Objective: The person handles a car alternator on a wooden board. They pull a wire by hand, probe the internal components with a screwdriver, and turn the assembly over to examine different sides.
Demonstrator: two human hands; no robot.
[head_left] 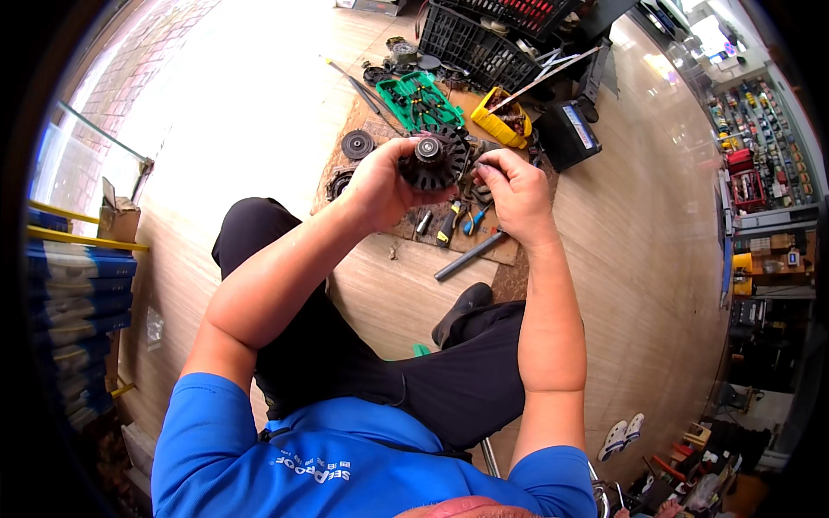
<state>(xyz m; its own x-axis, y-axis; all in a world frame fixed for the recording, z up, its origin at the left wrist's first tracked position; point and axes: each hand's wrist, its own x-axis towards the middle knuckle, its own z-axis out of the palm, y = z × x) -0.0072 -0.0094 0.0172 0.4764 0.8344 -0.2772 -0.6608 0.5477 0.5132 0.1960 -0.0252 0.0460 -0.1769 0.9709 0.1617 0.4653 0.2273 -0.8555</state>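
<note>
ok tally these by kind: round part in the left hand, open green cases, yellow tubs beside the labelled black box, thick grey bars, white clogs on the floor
Round part in the left hand: 1
Open green case: 1
Yellow tub: 1
Thick grey bar: 1
White clogs: 2
Total: 6

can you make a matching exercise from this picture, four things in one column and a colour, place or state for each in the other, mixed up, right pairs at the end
Column one
1. finned part
2. case
3. tub
4. clogs

Column two
A. yellow
B. white, on the floor
C. held in the left hand
D. green, lying open

Right pairs: 1-C, 2-D, 3-A, 4-B
</note>
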